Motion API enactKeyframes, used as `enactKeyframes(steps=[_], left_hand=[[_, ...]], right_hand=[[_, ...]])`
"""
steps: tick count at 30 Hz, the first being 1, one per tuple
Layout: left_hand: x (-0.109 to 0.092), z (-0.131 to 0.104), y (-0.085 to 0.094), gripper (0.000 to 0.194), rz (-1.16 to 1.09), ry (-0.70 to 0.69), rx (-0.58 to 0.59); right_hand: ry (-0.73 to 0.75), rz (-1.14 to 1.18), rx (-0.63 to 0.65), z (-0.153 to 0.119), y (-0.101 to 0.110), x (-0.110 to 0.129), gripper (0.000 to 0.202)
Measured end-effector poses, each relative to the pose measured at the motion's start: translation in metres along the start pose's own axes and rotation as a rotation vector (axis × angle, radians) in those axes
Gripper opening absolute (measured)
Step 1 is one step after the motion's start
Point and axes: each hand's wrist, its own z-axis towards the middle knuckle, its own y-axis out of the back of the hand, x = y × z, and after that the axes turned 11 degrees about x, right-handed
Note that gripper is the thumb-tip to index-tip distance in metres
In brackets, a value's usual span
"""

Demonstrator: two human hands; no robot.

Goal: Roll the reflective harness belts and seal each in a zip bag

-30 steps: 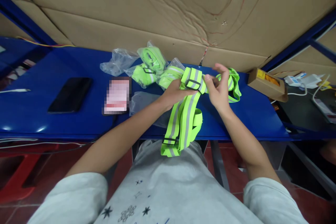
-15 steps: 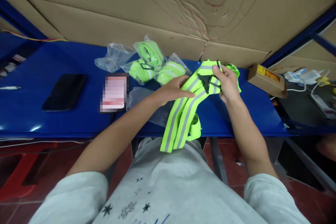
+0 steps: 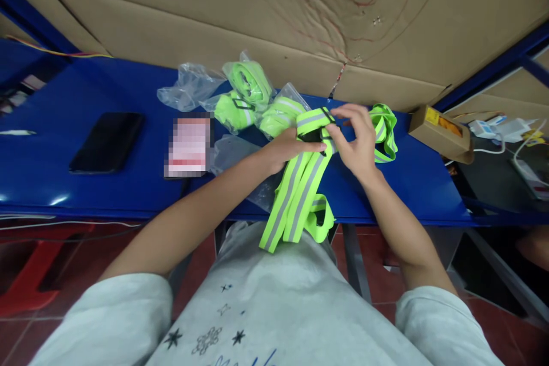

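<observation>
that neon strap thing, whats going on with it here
A person seated at a blue table holds a neon yellow reflective strap in both bare hands. The left hand and the right hand pinch it around a black buckle, while the long end hangs over the table edge toward the lap. Behind lie bagged straps, and a black phone lies to the left.

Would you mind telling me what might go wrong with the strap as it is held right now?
The reflective strap hangs off the table edge onto the lap; its loose loop could snag or tangle. Both hands, left hand and right hand, pinch near the black buckle, so a fingertip might get nipped. The far loop may twist.
</observation>
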Motion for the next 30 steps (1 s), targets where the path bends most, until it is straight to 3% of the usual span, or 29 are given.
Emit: enactKeyframes(steps=[3,6,10,14,17,24,30], left_hand=[[0.000,0.003,0.003,0.055,-0.106,-0.048,-0.008],[-0.002,0.002,0.004,0.059,-0.091,-0.089,0.029],[0.000,-0.002,-0.001,0.055,0.019,-0.097,0.065],[0.000,-0.006,-0.005,0.055,0.108,-0.012,0.123],[-0.003,-0.008,-0.008,0.057,0.152,0.054,0.179],[-0.012,-0.005,-0.008,0.065,0.016,-0.197,0.074],[-0.010,0.001,-0.001,0.070,0.145,-0.353,-0.038]], right_hand=[[0.058,0.009,0.196,0.001,0.006,0.003,0.048],[0.068,-0.003,0.245,0.001,0.007,0.003,0.067],[-0.045,0.095,0.139,0.003,0.007,-0.001,0.052],[-0.313,0.491,-0.076,0.009,0.008,-0.013,0.045],[-0.375,0.665,-0.075,0.012,0.009,-0.021,0.040],[-0.239,0.426,-0.161,0.007,0.009,-0.009,0.037],[-0.167,0.305,-0.110,0.005,0.014,0.004,0.039]])
